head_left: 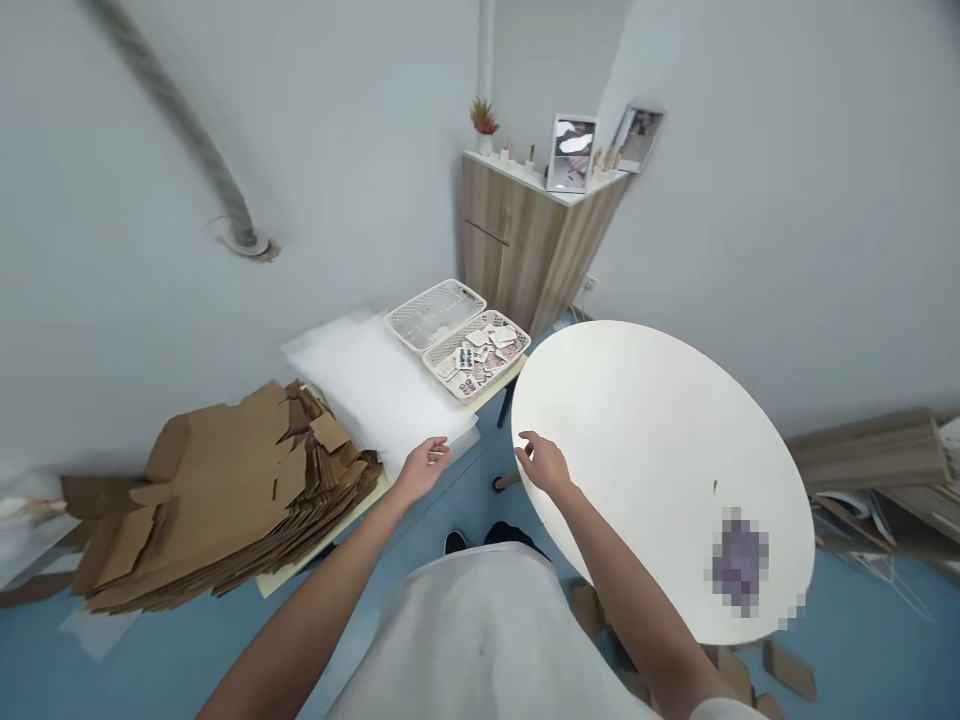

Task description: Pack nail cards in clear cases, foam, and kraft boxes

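White cloth shirt [480, 640] fills the near view, one dark shoe [455, 542] beyond it. Left hand [425, 468] is empty, loosely curled, fingers not clamped on anything; nearest thing is the stack of thin, translucent white sheets [375, 375] just ahead. Right hand [545, 463] is also empty, thumb and fingers apart, over the near-left edge of the round white table [637, 400]; can't tell if it touches. Blurred purple patch [741, 558] on that tabletop, unreadable. Flattened brown cardboard boxes [225, 480] are piled left of the sheets, on a pale-yellow-edged surface [281, 580]. Past the sheets: open white perforated plastic case [435, 315], its right half holding a jumble of small printed white cards [491, 340]. Farther back, wood-grain cabinet [517, 235] with white top carries a red-green potted plant [485, 118] and a white-framed picture [572, 155].
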Available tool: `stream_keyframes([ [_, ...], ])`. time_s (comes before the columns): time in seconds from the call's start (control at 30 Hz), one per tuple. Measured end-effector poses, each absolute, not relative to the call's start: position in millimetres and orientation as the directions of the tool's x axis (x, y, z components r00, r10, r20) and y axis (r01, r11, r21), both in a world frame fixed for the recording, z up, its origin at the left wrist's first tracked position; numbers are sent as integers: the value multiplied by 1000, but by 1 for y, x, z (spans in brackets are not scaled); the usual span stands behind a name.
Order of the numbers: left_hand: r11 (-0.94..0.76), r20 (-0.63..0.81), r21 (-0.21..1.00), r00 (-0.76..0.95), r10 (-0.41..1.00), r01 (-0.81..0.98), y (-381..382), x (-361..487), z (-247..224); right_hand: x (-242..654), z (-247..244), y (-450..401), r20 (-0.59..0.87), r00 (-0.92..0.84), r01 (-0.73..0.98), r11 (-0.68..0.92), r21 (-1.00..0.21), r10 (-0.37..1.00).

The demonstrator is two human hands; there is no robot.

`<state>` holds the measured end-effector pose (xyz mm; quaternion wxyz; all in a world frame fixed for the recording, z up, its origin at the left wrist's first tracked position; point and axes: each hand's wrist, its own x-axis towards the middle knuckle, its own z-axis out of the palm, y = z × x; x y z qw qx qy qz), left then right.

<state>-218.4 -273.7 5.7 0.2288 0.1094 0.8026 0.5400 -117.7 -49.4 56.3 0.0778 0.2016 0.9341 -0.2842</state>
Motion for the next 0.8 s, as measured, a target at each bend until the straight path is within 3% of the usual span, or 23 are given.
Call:
stream_keyframes([
  [0.23,376,-271,919,-883,382,-120,-277,-254,5,-189,52,-49,-293,-935,323,819,-474,199],
  [0.57,522,-354,844,-856,376,-120,-235,-339,18,-298,24,-42,-221,-969,217,793,-570,106],
  [0.8,596,-353,801,-850,391,-58,-194,-382,-5,-341,6,-35,-285,-952,227,883,-410,113],
])
